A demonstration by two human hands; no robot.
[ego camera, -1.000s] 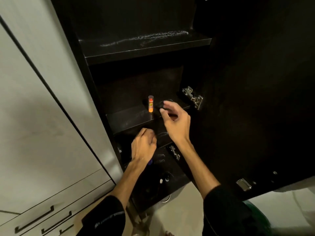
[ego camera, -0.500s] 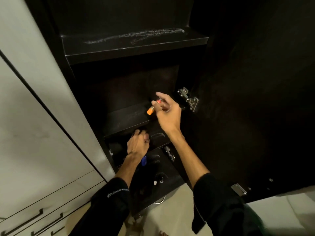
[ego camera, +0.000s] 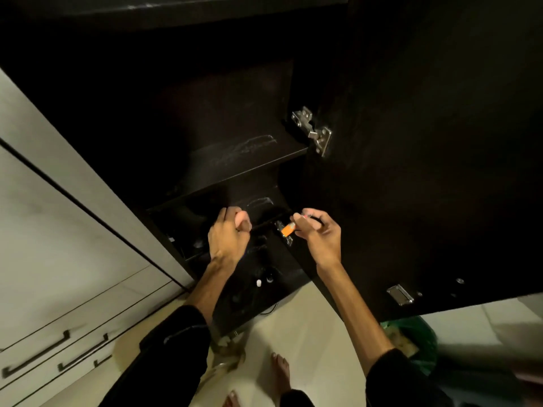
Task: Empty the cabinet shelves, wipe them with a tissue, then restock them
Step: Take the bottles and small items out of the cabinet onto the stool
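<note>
The dark cabinet stands open, and its middle shelf [ego camera: 249,155] is bare with pale dust streaks. My right hand [ego camera: 318,235] pinches a small orange tube [ego camera: 288,229] in front of the lower shelf edge [ego camera: 264,224], beside a lower hinge. At that same shelf edge, to the left, my left hand [ego camera: 229,239] has its fingers curled with the thumb on top. Whether it holds anything is hidden. Small items with white caps [ego camera: 259,282] sit in the dim bottom compartment below my hands.
The open cabinet door [ego camera: 426,157] fills the right side, with a metal hinge [ego camera: 313,130] at its inner edge. White drawers with dark handles [ego camera: 58,348] stand at the left. A green bag [ego camera: 414,339] lies on the pale floor by my bare feet [ego camera: 280,373].
My right hand took the orange tube off the middle shelf and brought it down to the lower shelf edge. The view tilted downward. The left hand stayed low with curled fingers.
</note>
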